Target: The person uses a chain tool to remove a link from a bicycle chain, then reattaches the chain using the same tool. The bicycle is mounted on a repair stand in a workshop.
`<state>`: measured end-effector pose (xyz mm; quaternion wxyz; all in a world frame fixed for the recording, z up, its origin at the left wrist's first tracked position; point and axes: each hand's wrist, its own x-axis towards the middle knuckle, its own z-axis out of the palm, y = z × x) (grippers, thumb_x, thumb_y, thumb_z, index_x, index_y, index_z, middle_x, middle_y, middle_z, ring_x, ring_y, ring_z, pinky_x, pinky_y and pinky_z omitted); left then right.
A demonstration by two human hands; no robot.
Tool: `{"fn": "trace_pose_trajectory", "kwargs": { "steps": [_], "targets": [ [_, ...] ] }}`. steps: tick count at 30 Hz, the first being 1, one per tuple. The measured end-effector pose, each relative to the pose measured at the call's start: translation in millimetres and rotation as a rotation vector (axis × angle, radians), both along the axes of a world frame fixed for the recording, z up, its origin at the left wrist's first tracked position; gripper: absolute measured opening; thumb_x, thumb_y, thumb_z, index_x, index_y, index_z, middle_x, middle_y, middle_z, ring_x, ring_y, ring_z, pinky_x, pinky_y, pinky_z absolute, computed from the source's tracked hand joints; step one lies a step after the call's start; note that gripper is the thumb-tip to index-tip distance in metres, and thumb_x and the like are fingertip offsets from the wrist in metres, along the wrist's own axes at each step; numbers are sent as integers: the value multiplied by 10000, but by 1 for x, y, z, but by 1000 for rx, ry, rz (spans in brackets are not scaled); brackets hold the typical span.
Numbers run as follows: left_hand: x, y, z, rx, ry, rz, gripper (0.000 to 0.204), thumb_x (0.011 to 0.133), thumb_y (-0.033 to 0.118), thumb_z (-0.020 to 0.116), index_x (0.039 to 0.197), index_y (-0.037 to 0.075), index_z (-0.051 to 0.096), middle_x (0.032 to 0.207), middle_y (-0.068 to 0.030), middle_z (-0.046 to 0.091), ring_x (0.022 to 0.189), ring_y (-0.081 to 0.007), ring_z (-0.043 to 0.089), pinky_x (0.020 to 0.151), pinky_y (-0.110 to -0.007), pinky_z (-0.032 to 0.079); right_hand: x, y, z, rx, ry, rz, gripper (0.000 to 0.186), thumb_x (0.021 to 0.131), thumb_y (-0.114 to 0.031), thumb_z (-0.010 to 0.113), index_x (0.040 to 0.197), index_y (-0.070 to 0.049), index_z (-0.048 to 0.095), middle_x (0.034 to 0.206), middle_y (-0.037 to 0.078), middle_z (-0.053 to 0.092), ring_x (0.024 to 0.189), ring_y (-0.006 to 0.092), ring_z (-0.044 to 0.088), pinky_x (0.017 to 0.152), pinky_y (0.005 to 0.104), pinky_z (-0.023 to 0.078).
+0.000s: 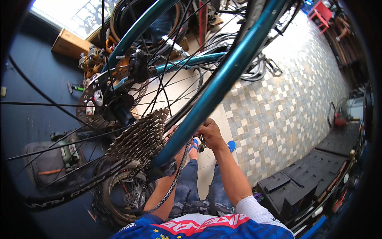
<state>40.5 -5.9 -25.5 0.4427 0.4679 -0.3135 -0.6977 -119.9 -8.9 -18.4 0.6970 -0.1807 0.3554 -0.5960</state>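
Note:
A teal bicycle frame tube (215,93) crosses diagonally in front of me, with a rear cassette (137,137) of several worn sprockets left of it. Behind the tube's lower part, my left hand (171,132) is mostly hidden; only a bit of skin shows between cassette and tube. My right hand (211,133) is closed just right of the tube, fingers curled around something small. A small metal piece (202,144) hangs under those fingers, too small to name. A bicycle chain (175,181) drops from near the hands and curves past my left forearm (161,195).
Spokes and a black rim (67,195) fill the left side, with a disc brake rotor (89,107) behind. Another wheel (129,193) stands low at left. Black cases (296,183) line the right. Coiled tubes (254,69) and a red chair (319,16) are farther off.

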Motion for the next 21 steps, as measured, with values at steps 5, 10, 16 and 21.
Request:
{"fn": "trace_pose_trajectory", "kwargs": {
  "steps": [5, 10, 16, 21],
  "targets": [
    [-7, -9, 36, -153, -80, -117, 131, 1038, 63, 567, 1107, -26, 634, 948, -57, 635, 796, -125, 592, 720, -290, 501, -17, 43, -13, 139, 59, -29, 398, 995, -315, 681, 1211, 19, 670, 712, -73, 489, 598, 41, 438, 569, 207, 373],
    [-1, -24, 38, -484, -373, -305, 128, 1035, 69, 568, 1102, -18, 634, 890, -54, 632, 778, -117, 593, 714, -268, 490, -35, 132, -18, 263, 48, -257, 418, 1018, -301, 643, 1199, 74, 615, 640, -73, 401, 539, 46, 370, 519, 224, 330],
    [0, -30, 29, -245, -46, -273, 190, 1033, 146, 596, 1168, 13, 617, 1002, -68, 652, 791, -107, 597, 696, -264, 501, -8, 245, -17, 413, 20, -475, 349, 1021, -291, 632, 1106, 48, 631, 614, -65, 391, 502, 53, 363, 486, 240, 327],
    [24, 2, 23, -60, -258, -637, 273, 1031, 243, 601, 1230, 56, 595, 1035, -55, 654, 773, -92, 596, 641, -247, 489, 28, 322, 9, 487, -22, -630, 281, 1013, -267, 628, 1022, 14, 629, 585, -54, 402, 460, 67, 368, 463, 251, 341]
  ]
}}
